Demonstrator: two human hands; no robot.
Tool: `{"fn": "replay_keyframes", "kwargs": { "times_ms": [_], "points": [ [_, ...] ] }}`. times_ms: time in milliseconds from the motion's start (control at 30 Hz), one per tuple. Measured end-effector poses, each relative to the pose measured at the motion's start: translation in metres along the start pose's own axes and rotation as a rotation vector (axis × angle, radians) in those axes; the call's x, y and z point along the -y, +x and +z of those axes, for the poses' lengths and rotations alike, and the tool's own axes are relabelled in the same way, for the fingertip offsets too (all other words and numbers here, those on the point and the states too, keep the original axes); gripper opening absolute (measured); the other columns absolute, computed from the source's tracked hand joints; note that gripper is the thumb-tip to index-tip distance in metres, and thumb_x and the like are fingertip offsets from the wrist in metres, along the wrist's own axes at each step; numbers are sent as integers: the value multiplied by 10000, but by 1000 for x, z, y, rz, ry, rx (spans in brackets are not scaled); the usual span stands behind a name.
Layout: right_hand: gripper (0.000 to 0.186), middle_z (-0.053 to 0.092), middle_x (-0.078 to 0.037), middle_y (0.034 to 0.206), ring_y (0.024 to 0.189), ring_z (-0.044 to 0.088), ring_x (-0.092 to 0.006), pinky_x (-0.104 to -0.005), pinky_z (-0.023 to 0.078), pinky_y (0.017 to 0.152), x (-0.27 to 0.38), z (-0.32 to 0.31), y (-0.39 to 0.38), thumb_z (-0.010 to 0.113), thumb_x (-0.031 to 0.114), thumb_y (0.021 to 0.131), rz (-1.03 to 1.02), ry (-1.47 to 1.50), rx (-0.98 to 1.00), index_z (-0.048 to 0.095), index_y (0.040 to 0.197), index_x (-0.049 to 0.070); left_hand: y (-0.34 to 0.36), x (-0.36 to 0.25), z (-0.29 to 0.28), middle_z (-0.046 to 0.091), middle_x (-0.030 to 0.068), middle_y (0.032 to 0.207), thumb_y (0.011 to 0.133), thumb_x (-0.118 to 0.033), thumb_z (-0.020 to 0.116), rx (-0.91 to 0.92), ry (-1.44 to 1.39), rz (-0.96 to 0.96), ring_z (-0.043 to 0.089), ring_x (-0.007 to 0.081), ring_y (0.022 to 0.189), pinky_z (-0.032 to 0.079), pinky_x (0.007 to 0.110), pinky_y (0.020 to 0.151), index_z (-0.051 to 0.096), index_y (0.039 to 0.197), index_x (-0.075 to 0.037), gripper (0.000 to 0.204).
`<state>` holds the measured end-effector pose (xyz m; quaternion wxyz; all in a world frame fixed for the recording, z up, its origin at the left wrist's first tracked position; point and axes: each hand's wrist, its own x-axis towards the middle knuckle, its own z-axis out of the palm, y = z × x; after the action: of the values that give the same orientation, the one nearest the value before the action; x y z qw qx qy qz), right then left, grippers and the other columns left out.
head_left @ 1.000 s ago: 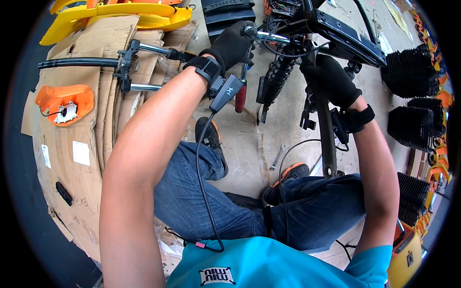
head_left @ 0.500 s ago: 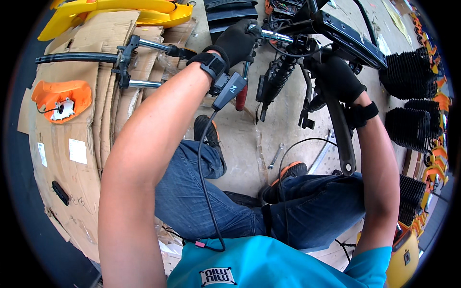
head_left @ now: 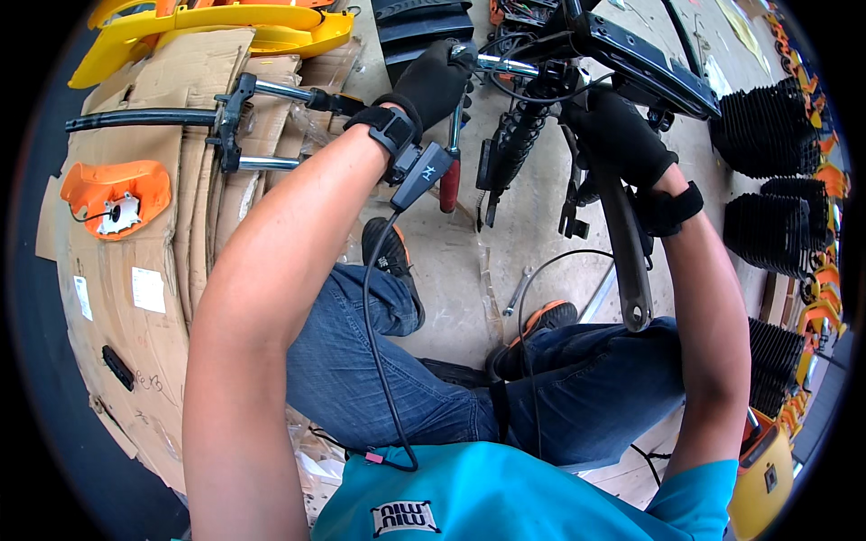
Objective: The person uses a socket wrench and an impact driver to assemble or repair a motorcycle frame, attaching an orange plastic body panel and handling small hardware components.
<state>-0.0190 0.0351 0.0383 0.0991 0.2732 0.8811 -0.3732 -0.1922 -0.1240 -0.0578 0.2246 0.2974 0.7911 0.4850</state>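
Observation:
My left hand (head_left: 438, 83), in a black glove, is closed around the top of a socket wrench. The tool's red handle (head_left: 450, 187) hangs below the hand, and a chrome bar (head_left: 510, 66) runs right towards a black metal frame (head_left: 640, 63). In my right hand (head_left: 627, 140), also gloved, is a long dark wrench (head_left: 630, 261). Its handle slants down towards my knee and ends in a hole; the palm hides its jaw. Between the hands, a black coil-spring shock absorber (head_left: 521, 144) hangs from the frame.
Stacked cardboard (head_left: 162, 298) on the left bears a fork assembly (head_left: 236, 122) and an orange shell (head_left: 117, 200). Yellow panels (head_left: 225, 32) lie behind. A small spanner (head_left: 518, 290) rests on the floor by my shoe. Black ribbed parts (head_left: 767, 230) stand in stacks at right.
My right hand and the dark wrench have moved slightly left, the handle's end with them. My left hand stays on the socket wrench, with a small shift left.

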Motion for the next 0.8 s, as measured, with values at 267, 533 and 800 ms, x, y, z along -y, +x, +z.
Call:
{"fn": "replay_keyframes", "kwargs": {
  "times_ms": [267, 533, 800],
  "points": [
    [244, 609, -132, 678, 562, 630, -213, -328, 499, 504, -8, 6, -1, 560, 191, 882, -110, -49, -45, 555, 922, -50, 0, -2, 1, 627, 109, 768, 944, -306, 461, 25, -66, -79, 666, 224, 700, 538, 368, 653, 537, 1112, -64, 305],
    [227, 597, -108, 674, 524, 613, -185, -311, 499, 471, -5, 8, -3, 562, 174, 884, -5, 3, -71, 556, 972, -35, 14, -3, -25, 665, 119, 878, 1002, -390, 341, 317, 321, 217, 673, 190, 771, 538, 292, 647, 521, 1033, -24, 409],
    [213, 579, -88, 672, 518, 609, -179, -306, 499, 465, -12, 8, -2, 544, 169, 895, -5, 32, -42, 553, 981, -26, 0, -5, -8, 609, 91, 878, 889, -57, 526, 162, -176, 82, 598, 162, 776, 500, 313, 706, 502, 1200, -31, 313]
  ]
}}
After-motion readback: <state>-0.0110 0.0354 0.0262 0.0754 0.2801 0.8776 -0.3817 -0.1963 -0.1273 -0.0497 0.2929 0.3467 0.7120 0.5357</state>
